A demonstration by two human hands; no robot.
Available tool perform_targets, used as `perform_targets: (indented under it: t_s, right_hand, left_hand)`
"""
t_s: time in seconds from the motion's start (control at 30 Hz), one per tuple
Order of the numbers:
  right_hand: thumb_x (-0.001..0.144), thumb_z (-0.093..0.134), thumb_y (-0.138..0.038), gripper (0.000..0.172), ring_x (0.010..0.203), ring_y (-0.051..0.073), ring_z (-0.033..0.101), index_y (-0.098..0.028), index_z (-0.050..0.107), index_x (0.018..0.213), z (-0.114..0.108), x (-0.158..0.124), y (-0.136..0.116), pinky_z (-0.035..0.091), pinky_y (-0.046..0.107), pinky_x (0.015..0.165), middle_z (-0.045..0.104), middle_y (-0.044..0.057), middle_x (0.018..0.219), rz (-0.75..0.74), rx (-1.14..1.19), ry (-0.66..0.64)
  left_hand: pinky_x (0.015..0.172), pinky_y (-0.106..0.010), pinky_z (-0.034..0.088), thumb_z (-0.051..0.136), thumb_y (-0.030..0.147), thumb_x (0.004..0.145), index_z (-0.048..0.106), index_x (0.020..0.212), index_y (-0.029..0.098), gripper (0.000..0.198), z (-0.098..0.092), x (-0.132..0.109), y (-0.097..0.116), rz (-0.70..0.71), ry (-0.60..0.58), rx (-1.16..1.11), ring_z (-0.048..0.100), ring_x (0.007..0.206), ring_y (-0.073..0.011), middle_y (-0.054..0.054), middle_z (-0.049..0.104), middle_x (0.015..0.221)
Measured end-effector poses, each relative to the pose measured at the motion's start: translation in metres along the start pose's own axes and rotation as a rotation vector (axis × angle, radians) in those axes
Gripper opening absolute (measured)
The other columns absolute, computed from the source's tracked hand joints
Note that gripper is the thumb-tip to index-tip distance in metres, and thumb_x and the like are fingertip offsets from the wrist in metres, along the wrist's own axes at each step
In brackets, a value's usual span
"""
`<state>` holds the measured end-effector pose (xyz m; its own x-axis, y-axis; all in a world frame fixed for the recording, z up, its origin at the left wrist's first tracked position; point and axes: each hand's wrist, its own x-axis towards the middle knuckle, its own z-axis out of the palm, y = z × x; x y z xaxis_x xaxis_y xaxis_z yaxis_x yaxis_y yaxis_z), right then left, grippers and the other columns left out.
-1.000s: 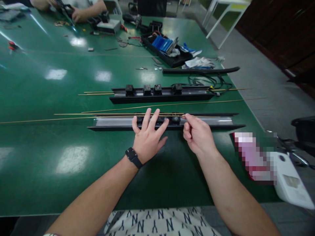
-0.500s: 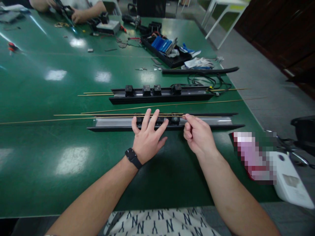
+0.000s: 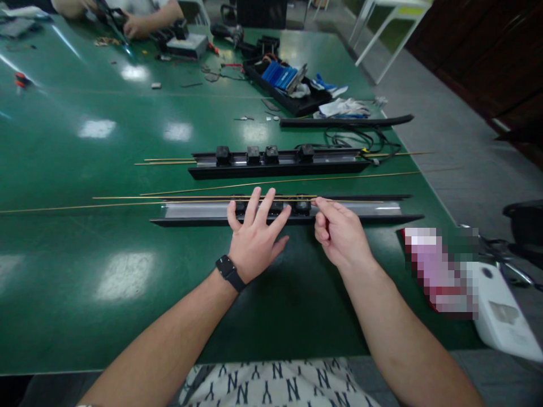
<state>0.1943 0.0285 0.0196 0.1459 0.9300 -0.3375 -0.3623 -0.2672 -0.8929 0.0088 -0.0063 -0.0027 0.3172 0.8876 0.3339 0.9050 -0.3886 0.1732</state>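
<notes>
A long black channel (image 3: 195, 222) with a pale inner face lies across the table in front of me. Several black blocks (image 3: 302, 204) sit in it, some partly covered by my fingers. Thin brass-coloured rods (image 3: 127, 198) run lengthwise along its far side and stick out past its left end. My left hand (image 3: 257, 237), fingers spread, rests over the middle of the channel and the rods. At the right of the blocks, my right hand (image 3: 341, 229) pinches one thin rod between thumb and forefinger; its other fingers are curled in.
Behind lies a second black channel (image 3: 275, 168) with blocks and rods, and a loose rod (image 3: 203, 188) between. Farther back are a black strip (image 3: 348, 121), cables (image 3: 360, 138) and a black tray (image 3: 292, 106). A co-worker's hand (image 3: 138, 25) holds a tool at the far left.
My right hand has slid slightly left along the rods, still pinching. My left hand stays in place with its fingers spread.
</notes>
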Motion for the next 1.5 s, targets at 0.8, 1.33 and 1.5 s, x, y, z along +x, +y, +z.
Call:
perform_targets:
  t_s: [0.8,1.33,1.5]
  right_hand:
    - [0.078,0.087,-0.037,0.028,0.033,0.004,0.036,-0.016,0.070,0.087,-0.0007,0.0003,-0.0024,0.022,0.016,0.028,0.052,-0.008,0.051,-0.017,0.000,0.028]
    - [0.076,0.089,-0.041,0.033,0.032,0.004,0.037,-0.017,0.069,0.088,0.0001,0.0000,-0.0016,0.022,0.015,0.028,0.054,-0.007,0.052,-0.015,-0.003,0.016]
    - [0.077,0.088,-0.037,0.030,0.032,0.004,0.036,-0.016,0.070,0.090,0.0023,-0.0009,-0.0009,0.022,0.015,0.028,0.054,-0.007,0.052,0.003,-0.008,0.023]
  left_hand:
    - [0.122,-0.076,0.006,0.073,0.045,0.091,0.053,0.154,0.036,0.067,-0.0003,0.0000,-0.0002,-0.002,-0.005,-0.007,0.023,0.162,-0.0411,-0.014,0.030,0.174]
    - [0.123,-0.076,0.006,0.072,0.046,0.091,0.053,0.153,0.037,0.065,0.0000,0.0001,0.0002,-0.004,-0.003,-0.007,0.023,0.163,-0.0404,-0.013,0.030,0.174]
    - [0.123,-0.075,0.005,0.072,0.046,0.091,0.053,0.153,0.036,0.065,-0.0004,0.0000,0.0003,-0.002,-0.004,-0.003,0.022,0.163,-0.0399,-0.014,0.029,0.175]
